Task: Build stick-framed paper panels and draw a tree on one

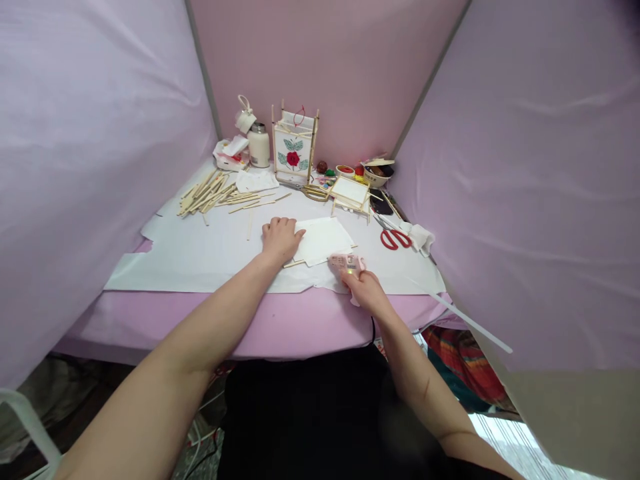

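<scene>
My left hand [281,239] lies flat on the table with fingers together, pressing the left edge of a white paper panel [324,239] that rests on thin wooden sticks. My right hand [366,288] grips a small pink glue gun [346,263], its nozzle pointing at the panel's near right corner. A thin stick [294,264] pokes out under the panel's near edge.
White paper sheets [200,257] cover the pink table. At the back stand a pile of wooden sticks [210,193], a finished lantern with a red flower [293,150], a white bottle [259,145], a small frame [350,193], bowls [377,175] and red scissors [395,239]. Purple cloth walls close in on both sides.
</scene>
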Demonstrator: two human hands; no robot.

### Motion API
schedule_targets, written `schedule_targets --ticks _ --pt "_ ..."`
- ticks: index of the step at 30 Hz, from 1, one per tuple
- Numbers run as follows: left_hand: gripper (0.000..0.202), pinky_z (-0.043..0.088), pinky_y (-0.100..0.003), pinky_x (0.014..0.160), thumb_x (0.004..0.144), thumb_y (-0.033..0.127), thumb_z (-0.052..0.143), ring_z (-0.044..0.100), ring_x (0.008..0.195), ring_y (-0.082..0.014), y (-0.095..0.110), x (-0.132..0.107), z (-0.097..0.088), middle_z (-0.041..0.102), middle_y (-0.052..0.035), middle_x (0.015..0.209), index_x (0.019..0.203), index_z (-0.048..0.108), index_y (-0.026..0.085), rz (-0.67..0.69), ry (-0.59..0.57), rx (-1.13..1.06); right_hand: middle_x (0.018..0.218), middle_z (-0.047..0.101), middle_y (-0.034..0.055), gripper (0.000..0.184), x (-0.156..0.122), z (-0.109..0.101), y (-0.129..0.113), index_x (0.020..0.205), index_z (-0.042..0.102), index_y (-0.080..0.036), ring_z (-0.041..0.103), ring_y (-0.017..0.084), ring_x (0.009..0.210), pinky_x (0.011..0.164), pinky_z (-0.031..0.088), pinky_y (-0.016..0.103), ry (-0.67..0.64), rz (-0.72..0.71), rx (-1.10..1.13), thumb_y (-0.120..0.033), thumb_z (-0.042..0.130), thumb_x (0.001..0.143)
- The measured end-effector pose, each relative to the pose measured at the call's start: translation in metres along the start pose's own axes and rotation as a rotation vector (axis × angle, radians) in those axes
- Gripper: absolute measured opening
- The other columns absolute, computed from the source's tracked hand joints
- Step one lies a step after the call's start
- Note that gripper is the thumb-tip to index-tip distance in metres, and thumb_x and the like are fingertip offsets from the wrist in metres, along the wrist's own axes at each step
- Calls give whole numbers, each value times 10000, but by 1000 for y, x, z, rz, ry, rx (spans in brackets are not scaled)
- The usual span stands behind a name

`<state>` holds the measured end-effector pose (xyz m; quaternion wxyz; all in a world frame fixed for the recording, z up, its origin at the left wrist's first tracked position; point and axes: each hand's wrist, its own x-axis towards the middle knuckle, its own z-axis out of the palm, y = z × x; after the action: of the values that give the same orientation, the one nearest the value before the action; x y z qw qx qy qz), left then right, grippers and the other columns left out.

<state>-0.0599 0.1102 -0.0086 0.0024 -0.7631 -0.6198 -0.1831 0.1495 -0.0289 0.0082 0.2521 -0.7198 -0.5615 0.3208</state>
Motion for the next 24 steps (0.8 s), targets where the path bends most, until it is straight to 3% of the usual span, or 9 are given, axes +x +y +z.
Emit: schedule_targets --ticks 14,24 --pt "352 366 -509 983 972 422 478 474 1240 -359 -1 2 0 634 -143 1304 1207 632 210 -2 -28 -7 596 656 80 510 6 -7 13 663 650 -155 611 183 551 533 443 261 32 18 38 -598 486 857" --pt "352 356 -486 984 971 406 506 479 1244 -340 2 0 -3 633 -126 1323 1219 630 189 -13 -37 8 551 621 60 512 10 -8 16 586 605 -176 585 167 532 520 429 258 32 28 68 -602 516 855"
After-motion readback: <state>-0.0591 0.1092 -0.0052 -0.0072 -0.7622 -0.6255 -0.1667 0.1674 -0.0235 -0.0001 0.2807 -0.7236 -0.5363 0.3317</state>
